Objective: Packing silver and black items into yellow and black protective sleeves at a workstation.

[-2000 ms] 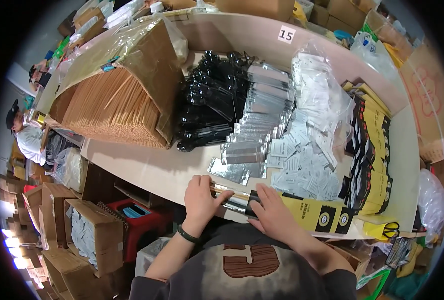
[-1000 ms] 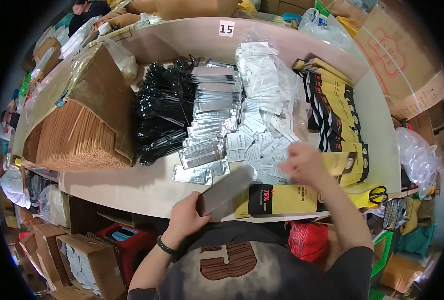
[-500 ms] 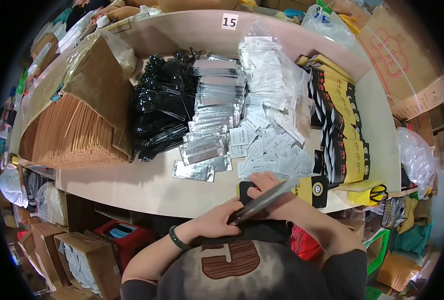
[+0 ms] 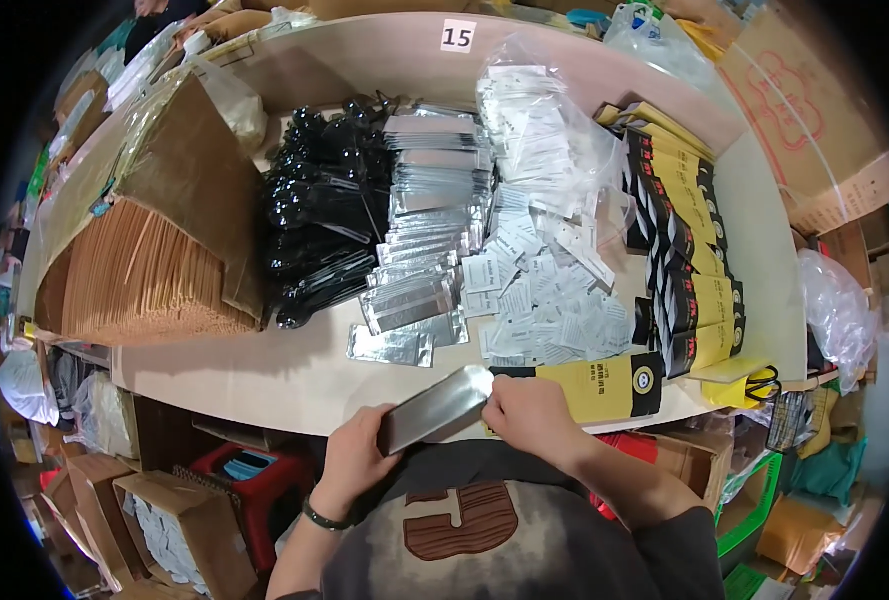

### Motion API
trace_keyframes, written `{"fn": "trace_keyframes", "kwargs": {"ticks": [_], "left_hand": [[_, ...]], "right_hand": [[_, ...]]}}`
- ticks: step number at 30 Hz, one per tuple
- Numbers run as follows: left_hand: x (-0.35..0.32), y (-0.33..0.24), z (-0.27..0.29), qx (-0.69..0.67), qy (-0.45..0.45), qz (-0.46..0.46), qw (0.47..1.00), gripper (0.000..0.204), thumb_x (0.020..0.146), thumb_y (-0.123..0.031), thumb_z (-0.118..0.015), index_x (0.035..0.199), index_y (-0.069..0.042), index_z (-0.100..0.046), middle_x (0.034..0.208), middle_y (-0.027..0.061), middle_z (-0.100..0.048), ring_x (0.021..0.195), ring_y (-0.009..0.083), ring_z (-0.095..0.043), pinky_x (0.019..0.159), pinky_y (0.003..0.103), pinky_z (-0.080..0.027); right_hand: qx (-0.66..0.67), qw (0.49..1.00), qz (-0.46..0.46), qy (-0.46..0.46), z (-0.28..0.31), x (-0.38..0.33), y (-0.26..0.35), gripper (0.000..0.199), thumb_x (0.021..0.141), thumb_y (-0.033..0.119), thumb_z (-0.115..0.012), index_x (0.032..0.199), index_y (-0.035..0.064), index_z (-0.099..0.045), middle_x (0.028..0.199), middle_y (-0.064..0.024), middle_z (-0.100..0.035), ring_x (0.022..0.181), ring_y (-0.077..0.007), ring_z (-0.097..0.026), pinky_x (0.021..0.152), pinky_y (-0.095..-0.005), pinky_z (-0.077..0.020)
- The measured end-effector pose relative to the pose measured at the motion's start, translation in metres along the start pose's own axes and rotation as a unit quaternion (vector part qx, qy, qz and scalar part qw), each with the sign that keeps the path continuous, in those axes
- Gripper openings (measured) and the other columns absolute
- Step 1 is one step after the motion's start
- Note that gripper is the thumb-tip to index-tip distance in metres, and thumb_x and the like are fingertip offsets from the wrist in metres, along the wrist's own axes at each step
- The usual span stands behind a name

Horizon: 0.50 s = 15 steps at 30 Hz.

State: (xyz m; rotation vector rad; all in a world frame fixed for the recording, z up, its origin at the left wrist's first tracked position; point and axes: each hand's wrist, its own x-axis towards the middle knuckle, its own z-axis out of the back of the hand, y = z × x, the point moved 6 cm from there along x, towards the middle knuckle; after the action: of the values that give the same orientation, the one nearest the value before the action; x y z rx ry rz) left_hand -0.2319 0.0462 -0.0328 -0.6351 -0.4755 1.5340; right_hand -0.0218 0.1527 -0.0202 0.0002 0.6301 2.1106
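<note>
Bench: it was pale and high-walled, and its bare near strip (image 4: 224, 375) ran below the stock.
Cardboard box (image 4: 189, 160): stood at the left, packed with thin brown strips (image 4: 149, 275).
Black spoons (image 4: 319, 190): lay heaped just beside the box, glossy.
Folded pouches (image 4: 699, 255): overlapped in a yellow-and-black row along the right wall.
White packets (image 4: 554, 310): lay loosely scattered left of that row.
Silver sachets (image 4: 429, 200): overlapped in a column between spoons and packets.
Flat pouch (image 4: 604, 385): lay at the front edge, partly under the right forearm; probably light, limp and slick, best taken by one end.
Silver trough (image 4: 434, 408): was held tilted over the front edge, between both hands; it looked light, stiff, smooth and perhaps slippery, best gripped by its long sides near the end.
Left hand (image 4: 357, 452): wrapped the trough's near end, thumb along the lower side.
Right hand (image 4: 536, 415): curled at the far end; whether it pinched the trough's lip or a pouch could not be told.
Scissors (image 4: 761, 384): black-handled, lay at the right corner.
</note>
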Motion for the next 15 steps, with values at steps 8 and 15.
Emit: {"fn": "trace_keyframes", "kwargs": {"ticks": [8,15], "left_hand": [[0.037,-0.026,0.0,0.069,0.085,-0.117,0.987,0.067,0.066,-0.022,-0.083,0.125,-0.007,-0.055,0.101,0.0124,-0.065,0.092,0.0343,-0.064,0.078,0.041,-0.052],[0.02,-0.026,-0.002,0.047,-0.023,-0.141,0.989,0.082,0.067,-0.036,-0.086,0.134,-0.005,-0.051,0.131,0.0184,-0.051,0.12,0.0392,-0.049,0.103,0.047,-0.04]], "right_hand": [[0.074,0.99,0.12,-0.016,-0.017,0.015,0.042,0.021,0.084,0.025,-0.062,0.077,0.0049,-0.061,0.069,-0.018,-0.065,0.069,-0.0374,-0.066,0.062,-0.0484,-0.0521],[-0.059,0.954,-0.173,-0.239,0.083,0.075,-0.174,0.018,0.086,0.016,-0.056,0.094,0.0023,-0.064,0.095,-0.0215,-0.067,0.092,-0.0407,-0.064,0.08,-0.0504,-0.0495]]}}
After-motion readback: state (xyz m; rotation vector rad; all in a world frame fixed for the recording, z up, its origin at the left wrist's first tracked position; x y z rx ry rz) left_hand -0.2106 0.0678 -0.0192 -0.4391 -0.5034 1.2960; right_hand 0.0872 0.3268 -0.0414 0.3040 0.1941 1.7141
